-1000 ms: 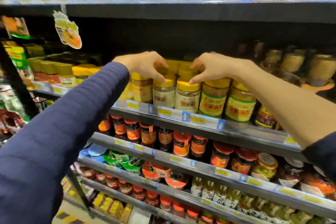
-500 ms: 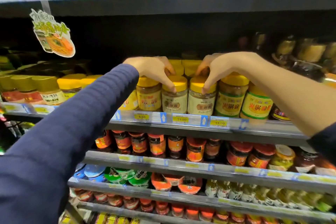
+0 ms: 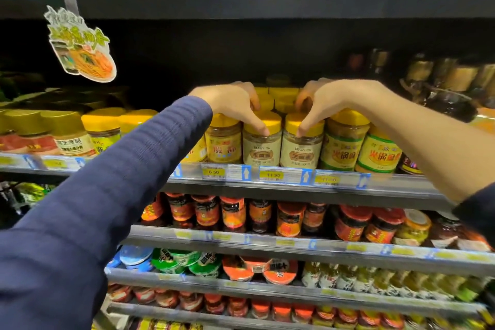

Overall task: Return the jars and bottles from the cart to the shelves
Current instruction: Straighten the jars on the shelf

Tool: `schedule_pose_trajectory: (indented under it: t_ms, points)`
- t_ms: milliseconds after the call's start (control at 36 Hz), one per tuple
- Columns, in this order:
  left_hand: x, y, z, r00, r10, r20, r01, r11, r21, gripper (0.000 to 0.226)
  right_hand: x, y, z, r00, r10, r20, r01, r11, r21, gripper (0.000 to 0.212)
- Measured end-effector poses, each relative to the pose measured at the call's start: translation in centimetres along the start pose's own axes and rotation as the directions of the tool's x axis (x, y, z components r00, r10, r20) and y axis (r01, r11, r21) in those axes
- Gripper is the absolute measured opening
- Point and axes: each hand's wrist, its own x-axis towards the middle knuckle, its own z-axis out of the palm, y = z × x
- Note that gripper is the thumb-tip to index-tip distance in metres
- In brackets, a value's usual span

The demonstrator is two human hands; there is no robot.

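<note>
Two matching jars with yellow lids and cream labels stand side by side at the front of the shelf (image 3: 401,185). My left hand (image 3: 235,104) curls over the lid of the left cream-label jar (image 3: 262,150), thumb on the lid's front edge. My right hand (image 3: 326,100) grips the lid of the right cream-label jar (image 3: 301,151) the same way. Both jars rest upright on the shelf, touching each other. More yellow-lidded jars stand behind them, partly hidden by my fingers.
Yellow-lidded jars (image 3: 342,147) with green-and-yellow labels stand right of the pair, an orange-label jar (image 3: 223,142) on the left. A hanging promo tag (image 3: 80,48) dangles upper left. Lower shelves hold red-lidded jars (image 3: 233,213), tubs and bottles. The cart is out of view.
Both hands have stayed on the two jar lids. The view has shifted and moved closer, so the jars sit nearer the frame centre.
</note>
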Motion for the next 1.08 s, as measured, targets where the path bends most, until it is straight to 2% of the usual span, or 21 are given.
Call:
schedule_pose_trajectory:
  t_ms: [83, 222, 278, 389, 556, 722, 889, 1083]
  points:
    - [-0.3, 0.0, 0.2, 1.000, 0.019, -0.011, -0.019, 1.000, -0.014, 0.088, -0.1, -0.1, 0.2, 1.000, -0.019, 0.003, 0.019, 1.000, -0.014, 0.084]
    - [-1.9, -0.6, -0.6, 0.999, 0.025, -0.027, -0.027, 0.996, -0.084, 0.108, -1.1, -0.6, -0.4, 0.999, -0.030, 0.024, 0.031, 0.999, -0.030, 0.090]
    - [-2.9, -1.8, -1.6, 0.998, 0.018, -0.068, -0.027, 0.992, -0.122, 0.101, -1.6, -1.2, -1.1, 0.997, -0.067, -0.036, 0.067, 0.998, 0.017, 0.091]
    - [-5.9, -5.0, -3.7, 0.996, -0.045, -0.081, 0.030, 0.984, -0.173, 0.101, -1.5, -3.8, -2.5, 0.970, -0.173, -0.168, 0.200, 0.967, 0.159, 0.069]
    - [-8.9, -10.1, -3.6, 0.987, -0.151, -0.052, 0.134, 0.962, -0.239, 0.070, 1.1, -9.5, -2.1, 0.953, -0.258, -0.158, 0.283, 0.945, 0.166, 0.068]
    - [-9.0, -11.7, -2.0, 0.988, -0.154, -0.015, 0.143, 0.945, -0.295, 0.076, 3.6, -12.1, -1.2, 0.971, -0.221, -0.087, 0.227, 0.972, 0.066, 0.078]
    - [-8.0, -12.3, -1.0, 0.986, -0.152, -0.061, 0.139, 0.975, -0.176, 0.079, 4.6, -12.4, -0.9, 0.970, -0.233, -0.070, 0.240, 0.965, 0.103, 0.075]
    - [-7.7, -12.7, -0.8, 0.985, -0.137, -0.101, 0.121, 0.980, -0.157, 0.081, 4.9, -12.5, -0.5, 0.975, -0.211, -0.073, 0.219, 0.968, 0.123, 0.077]
